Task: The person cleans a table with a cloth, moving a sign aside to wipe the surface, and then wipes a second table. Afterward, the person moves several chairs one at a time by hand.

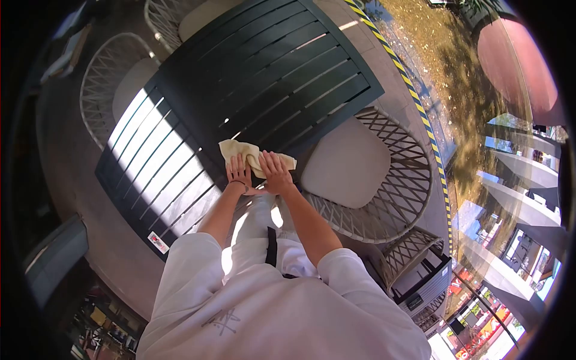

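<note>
A cream cloth (246, 150) lies crumpled at the near edge of a dark slatted table (276, 66). On its left part rests my left hand (240, 172), palm down with the fingers stretched out and a thin dark band at the wrist. My right hand (275, 171) presses flat on the cloth's right part, its fingers extended too. Both hands are close together, and neither is closed around the cloth. Bright sunlight falls across the left portion of the table.
A woven chair with a pale cushion (348, 162) stands right of the table. Another woven chair (129, 90) is at the left, and a third (198, 18) at the top. Yellow-black tape (414, 90) runs along the floor edge. A small card (158, 242) sits at the table's near-left corner.
</note>
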Action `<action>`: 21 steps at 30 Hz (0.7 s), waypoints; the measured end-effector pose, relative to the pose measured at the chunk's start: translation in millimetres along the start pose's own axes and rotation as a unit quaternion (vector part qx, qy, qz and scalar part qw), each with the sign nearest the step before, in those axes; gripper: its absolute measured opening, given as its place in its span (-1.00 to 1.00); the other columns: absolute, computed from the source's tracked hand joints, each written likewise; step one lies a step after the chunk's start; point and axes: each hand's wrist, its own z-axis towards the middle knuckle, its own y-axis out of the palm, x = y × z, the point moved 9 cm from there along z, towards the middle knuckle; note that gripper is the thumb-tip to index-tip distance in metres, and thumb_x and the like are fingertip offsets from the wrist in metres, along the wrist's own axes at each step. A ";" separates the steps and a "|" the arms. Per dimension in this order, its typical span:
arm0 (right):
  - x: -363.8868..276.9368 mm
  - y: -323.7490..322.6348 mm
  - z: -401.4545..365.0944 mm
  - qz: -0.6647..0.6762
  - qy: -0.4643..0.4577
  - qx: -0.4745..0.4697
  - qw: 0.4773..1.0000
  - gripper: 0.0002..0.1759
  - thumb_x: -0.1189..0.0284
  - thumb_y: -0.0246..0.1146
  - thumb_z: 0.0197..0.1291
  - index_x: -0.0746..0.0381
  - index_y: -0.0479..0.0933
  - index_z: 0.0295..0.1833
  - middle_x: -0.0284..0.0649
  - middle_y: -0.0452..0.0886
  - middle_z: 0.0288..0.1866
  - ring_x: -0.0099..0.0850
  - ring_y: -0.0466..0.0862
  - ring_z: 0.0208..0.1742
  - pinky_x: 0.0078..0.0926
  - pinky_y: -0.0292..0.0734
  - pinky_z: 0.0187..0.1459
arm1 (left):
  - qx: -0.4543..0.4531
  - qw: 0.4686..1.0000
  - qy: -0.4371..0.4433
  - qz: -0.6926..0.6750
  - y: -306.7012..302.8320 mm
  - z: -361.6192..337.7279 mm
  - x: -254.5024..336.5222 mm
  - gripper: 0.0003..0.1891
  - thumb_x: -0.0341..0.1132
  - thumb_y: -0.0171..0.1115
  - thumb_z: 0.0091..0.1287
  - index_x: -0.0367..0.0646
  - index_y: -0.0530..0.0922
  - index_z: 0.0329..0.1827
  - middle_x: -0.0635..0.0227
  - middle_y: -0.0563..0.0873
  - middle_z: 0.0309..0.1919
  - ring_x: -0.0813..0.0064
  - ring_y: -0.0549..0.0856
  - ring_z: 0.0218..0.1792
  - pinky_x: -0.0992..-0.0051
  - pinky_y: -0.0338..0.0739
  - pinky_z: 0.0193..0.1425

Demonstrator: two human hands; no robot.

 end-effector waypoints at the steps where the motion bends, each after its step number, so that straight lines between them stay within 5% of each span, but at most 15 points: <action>1: 4.4 -2.2 -0.5 -0.006 0.016 -0.017 1.000 0.21 0.09 0.41 -0.09 0.13 -0.10 0.63 -0.19 -0.13 0.69 -0.19 -0.10 0.68 -0.12 -0.19 0.59 | -0.012 1.000 -0.006 0.009 -1.0 -1.9 0.6 0.47 0.68 0.15 -0.17 -0.14 -0.26 0.64 -0.12 -0.56 0.55 -0.20 -0.58 0.53 -0.18 -0.61 0.51; 5: 4.7 -0.7 1.1 0.003 0.031 -0.108 0.994 0.43 -0.19 0.45 -0.21 0.09 -0.23 0.65 -0.19 -0.27 0.71 -0.17 -0.22 0.69 -0.09 -0.28 0.60 | -0.023 0.999 -0.025 0.013 -5.1 -2.6 5.3 0.48 0.65 0.19 -0.18 -0.13 -0.29 0.64 -0.10 -0.56 0.55 -0.18 -0.58 0.53 -0.17 -0.62 0.51; 7: 5.4 0.2 1.8 -0.005 0.022 -0.056 0.998 0.46 -0.22 0.46 -0.24 0.09 -0.24 0.65 -0.19 -0.27 0.71 -0.17 -0.23 0.69 -0.10 -0.30 0.60 | -0.023 0.999 -0.030 0.008 -10.9 -8.1 8.5 0.48 0.65 0.19 -0.18 -0.14 -0.29 0.64 -0.09 -0.56 0.56 -0.17 -0.58 0.53 -0.16 -0.63 0.51; 11: 7.7 6.6 -1.3 -0.012 0.004 -0.027 1.000 0.26 0.02 0.40 -0.07 0.10 -0.18 0.65 -0.17 -0.21 0.70 -0.16 -0.19 0.69 -0.10 -0.26 0.59 | -0.021 1.000 -0.004 0.023 -11.0 -10.6 10.8 0.51 0.68 0.14 -0.15 -0.28 -0.32 0.61 -0.21 -0.56 0.53 -0.25 -0.60 0.51 -0.21 -0.62 0.50; 12: 5.1 -3.7 -0.8 0.002 -0.002 -0.026 1.000 0.10 0.26 0.34 0.01 0.12 -0.08 0.63 -0.17 -0.10 0.69 -0.17 -0.05 0.66 -0.14 -0.08 0.57 | 0.005 1.000 0.007 0.010 -8.5 -7.3 8.6 0.51 0.67 0.15 -0.15 -0.31 -0.31 0.60 -0.21 -0.55 0.53 -0.25 -0.60 0.51 -0.19 -0.59 0.51; 16: 8.3 -43.1 -4.3 -0.032 -0.064 0.012 0.997 -0.15 0.51 0.19 0.11 0.10 0.11 0.57 -0.29 0.13 0.62 -0.30 0.22 0.57 -0.32 0.31 0.43 | 0.063 0.997 0.029 -0.032 -12.3 -21.3 12.6 0.44 0.58 0.20 -0.06 -0.29 -0.32 0.61 -0.20 -0.55 0.54 -0.21 -0.56 0.53 -0.14 -0.51 0.55; 18: 37.9 -45.3 -3.3 0.078 -0.021 0.054 0.995 -0.24 0.56 0.13 0.15 0.05 0.21 0.52 -0.27 0.19 0.60 -0.26 0.30 0.53 -0.26 0.37 0.40 | 0.102 0.989 0.017 -0.103 -11.6 -16.1 17.6 0.37 0.49 0.25 0.00 -0.24 -0.28 0.62 -0.15 -0.53 0.55 -0.22 -0.54 0.54 -0.17 -0.53 0.54; 21: 80.0 -67.9 -9.4 0.049 0.000 0.081 0.996 -0.37 0.47 0.12 0.20 0.04 0.34 0.44 -0.25 0.35 0.49 -0.24 0.42 0.44 -0.28 0.45 0.33 | 0.146 0.980 0.043 -0.131 -22.8 -16.5 54.6 0.24 0.47 0.13 0.13 -0.17 -0.25 0.63 -0.16 -0.45 0.57 -0.25 -0.43 0.56 -0.14 -0.42 0.57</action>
